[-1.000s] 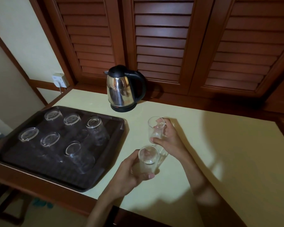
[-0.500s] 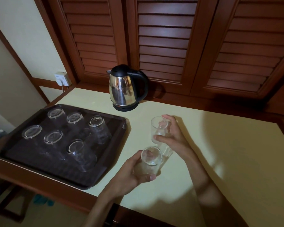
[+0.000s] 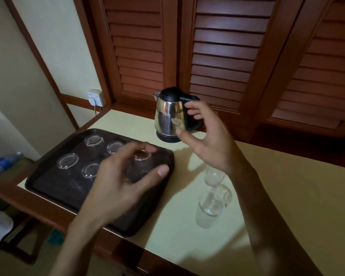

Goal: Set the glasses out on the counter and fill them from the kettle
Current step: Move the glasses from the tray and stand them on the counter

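Observation:
Two clear glasses stand upright on the pale counter [image 3: 287,196], the nearer glass [image 3: 209,210] just in front of the farther glass [image 3: 214,176]. My right hand [image 3: 205,140] hovers above them with fingers spread, just in front of the steel kettle [image 3: 169,116] with its black handle. My left hand [image 3: 124,182], blurred and with fingers spread, is over the dark tray [image 3: 48,188], close to an upturned glass [image 3: 141,156]. Several more upturned glasses [image 3: 68,161] stand on the tray. Neither hand holds anything.
Wooden louvred doors [image 3: 221,56] rise behind the counter. A wall socket [image 3: 96,97] sits at the back left. A plastic bottle [image 3: 2,162] lies left of the tray, below counter level.
Both hands have let go of the two glasses, which now stand on the counter. The left hand moved left over the tray; the right hand rose toward the kettle.

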Demonstrator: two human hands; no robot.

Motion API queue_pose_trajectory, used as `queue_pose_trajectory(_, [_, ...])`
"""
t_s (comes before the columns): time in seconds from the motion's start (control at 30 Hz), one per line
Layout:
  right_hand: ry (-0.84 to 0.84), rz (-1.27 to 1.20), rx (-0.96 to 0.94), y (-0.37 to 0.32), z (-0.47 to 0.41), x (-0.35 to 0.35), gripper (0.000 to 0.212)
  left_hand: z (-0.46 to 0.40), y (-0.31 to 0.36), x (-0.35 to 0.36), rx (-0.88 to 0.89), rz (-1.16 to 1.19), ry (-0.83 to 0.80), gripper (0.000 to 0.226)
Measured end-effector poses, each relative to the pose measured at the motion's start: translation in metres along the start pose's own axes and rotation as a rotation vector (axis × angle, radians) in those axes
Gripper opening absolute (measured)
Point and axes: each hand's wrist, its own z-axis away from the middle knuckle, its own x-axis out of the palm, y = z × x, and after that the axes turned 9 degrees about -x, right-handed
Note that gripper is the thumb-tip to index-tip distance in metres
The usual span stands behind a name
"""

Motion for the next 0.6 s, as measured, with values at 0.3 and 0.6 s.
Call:
queue_pose_trajectory(0.3, [-0.525, 0.316, -0.061, -0.038, -0.092, 0.173, 0.057, -0.060, -0.122, -0.106, -0.244, -0.606, 0.320, 0.033])
queue_pose_trajectory(0.6, [-0.716, 0.397, 0.046, -0.028, -0.135, 0.286, 0.054, -0.080, -0.198, -0.116, -0.361, -0.664, -0.010, 0.046])
